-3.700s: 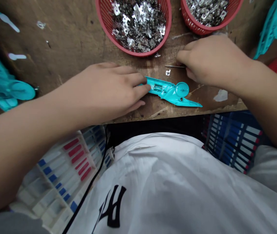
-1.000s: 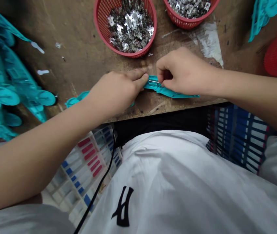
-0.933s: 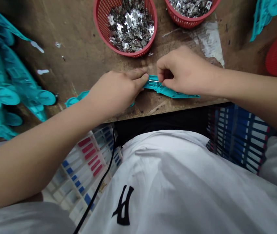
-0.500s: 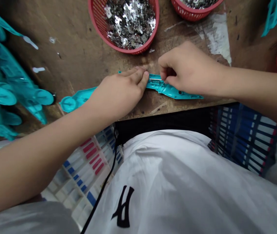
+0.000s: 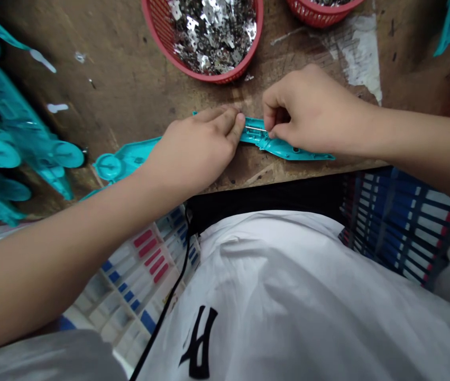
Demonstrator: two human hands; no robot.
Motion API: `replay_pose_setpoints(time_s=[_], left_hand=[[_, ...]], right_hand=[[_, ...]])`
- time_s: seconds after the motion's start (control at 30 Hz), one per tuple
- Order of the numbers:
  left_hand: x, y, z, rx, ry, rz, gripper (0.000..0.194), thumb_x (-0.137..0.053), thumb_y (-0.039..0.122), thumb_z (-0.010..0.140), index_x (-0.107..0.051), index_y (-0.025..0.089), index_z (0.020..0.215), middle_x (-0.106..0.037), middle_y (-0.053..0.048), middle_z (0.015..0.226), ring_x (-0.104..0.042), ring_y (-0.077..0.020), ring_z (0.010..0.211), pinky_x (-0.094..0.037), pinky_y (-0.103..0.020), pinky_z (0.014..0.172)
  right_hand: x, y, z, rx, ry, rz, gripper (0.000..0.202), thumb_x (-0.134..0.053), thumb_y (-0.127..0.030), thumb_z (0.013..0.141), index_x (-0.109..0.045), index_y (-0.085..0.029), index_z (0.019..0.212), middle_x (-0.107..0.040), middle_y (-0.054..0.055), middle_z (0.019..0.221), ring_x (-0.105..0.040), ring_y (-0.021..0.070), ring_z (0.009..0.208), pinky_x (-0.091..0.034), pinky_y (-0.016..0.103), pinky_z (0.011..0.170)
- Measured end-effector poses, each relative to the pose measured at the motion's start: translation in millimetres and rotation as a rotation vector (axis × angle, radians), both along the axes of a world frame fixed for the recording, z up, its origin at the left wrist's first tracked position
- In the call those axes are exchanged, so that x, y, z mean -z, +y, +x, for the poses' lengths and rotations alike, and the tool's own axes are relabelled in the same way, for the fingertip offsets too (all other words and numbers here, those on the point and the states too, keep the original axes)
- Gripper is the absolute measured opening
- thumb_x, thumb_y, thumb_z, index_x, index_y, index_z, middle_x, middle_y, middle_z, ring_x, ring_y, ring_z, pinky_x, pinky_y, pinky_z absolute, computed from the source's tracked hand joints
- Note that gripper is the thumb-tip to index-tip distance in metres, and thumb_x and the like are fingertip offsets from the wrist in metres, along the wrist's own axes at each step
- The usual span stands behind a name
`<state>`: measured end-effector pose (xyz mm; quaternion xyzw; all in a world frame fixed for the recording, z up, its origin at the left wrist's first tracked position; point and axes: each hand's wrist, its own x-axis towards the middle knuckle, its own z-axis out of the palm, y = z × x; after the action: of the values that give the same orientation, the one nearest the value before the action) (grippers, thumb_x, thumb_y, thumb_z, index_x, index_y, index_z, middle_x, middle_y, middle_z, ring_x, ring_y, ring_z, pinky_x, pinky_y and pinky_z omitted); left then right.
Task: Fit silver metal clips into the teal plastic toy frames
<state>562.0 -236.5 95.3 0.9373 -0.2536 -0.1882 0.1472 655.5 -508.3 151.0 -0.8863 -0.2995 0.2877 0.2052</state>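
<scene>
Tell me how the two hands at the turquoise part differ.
The left hand lies palm down with fingers extended; the right hand has curled fingers. The right hand pinches a thin metal rod, while the left hand rests over the turquoise part. Both are bare.

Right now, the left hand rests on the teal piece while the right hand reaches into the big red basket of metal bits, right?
The right hand isn't in the big red basket: the head view shows it pinching a thin metal rod at the teal piece, where the left hand rests.
</scene>
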Motion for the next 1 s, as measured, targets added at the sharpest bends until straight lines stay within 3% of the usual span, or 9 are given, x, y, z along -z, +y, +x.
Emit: replay_pose_setpoints(time_s=[0.13,0.27,0.53,0.73,0.87,1.0], left_hand=[[3.3,-3,0,0.056,-0.089,0.082,0.082,-0.008,0.035,0.136,-0.058,0.012,0.197,-0.072,-0.026,0.184,-0.073,-0.0457,0.159,-0.067,-0.068,0.127],[-1.4,-3,3,0.089,-0.142,0.102,0.084,-0.004,0.035,0.136,-0.066,0.01,0.188,-0.081,-0.026,0.165,-0.078,-0.0417,0.143,-0.067,-0.064,0.126],[-19.7,-8,7,0.105,-0.065,0.156,0.083,-0.007,0.03,0.134,-0.063,0.005,0.191,-0.074,-0.03,0.181,-0.077,-0.0456,0.157,-0.069,-0.069,0.127],[-36.8,-27,8,0.082,0.045,0.314,0.088,0.001,0.025,0.133,-0.058,-0.004,0.192,-0.055,-0.032,0.2,-0.064,-0.0517,0.181,-0.069,-0.076,0.135],[-33.6,-28,7,0.093,0.041,0.306,0.089,0.004,0.024,0.133,-0.055,-0.006,0.193,-0.055,-0.035,0.198,-0.062,-0.0516,0.183,-0.07,-0.076,0.133],[-26.9,-23,7,0.012,0.057,0.198,0.088,-0.002,0.034,0.136,-0.067,0.006,0.188,-0.064,-0.029,0.194,-0.07,-0.0482,0.174,-0.069,-0.076,0.131]], right_hand=[[-3.4,4,-1,-0.093,-0.013,-0.114,0.033,-0.076,-0.003,0.106,-0.097,-0.026,0.114,-0.098,0.006,0.121,-0.094,0.0356,0.126,-0.071,0.044,0.116],[-7.7,4,-1,-0.133,-0.062,-0.114,0.036,-0.073,-0.002,0.106,-0.098,-0.021,0.124,-0.098,0.011,0.126,-0.093,0.0382,0.129,-0.07,0.048,0.12],[-9.5,-1,-3,-0.024,-0.08,-0.04,0.027,-0.081,-0.005,0.105,-0.096,-0.028,0.108,-0.098,0.004,0.116,-0.093,0.0326,0.12,-0.069,0.042,0.117],[-10.4,4,-4,-0.133,-0.056,-0.102,0.031,-0.077,-0.005,0.107,-0.099,-0.022,0.121,-0.097,0.011,0.12,-0.093,0.0379,0.121,-0.069,0.045,0.11],[-15.0,5,-2,-0.157,-0.042,-0.123,0.034,-0.074,-0.002,0.108,-0.098,-0.019,0.125,-0.097,0.012,0.124,-0.093,0.0381,0.121,-0.068,0.045,0.114],[-17.5,4,-2,-0.127,-0.019,-0.078,0.031,-0.075,-0.003,0.106,-0.095,-0.024,0.117,-0.098,0.009,0.127,-0.093,0.0387,0.126,-0.067,0.047,0.125]])
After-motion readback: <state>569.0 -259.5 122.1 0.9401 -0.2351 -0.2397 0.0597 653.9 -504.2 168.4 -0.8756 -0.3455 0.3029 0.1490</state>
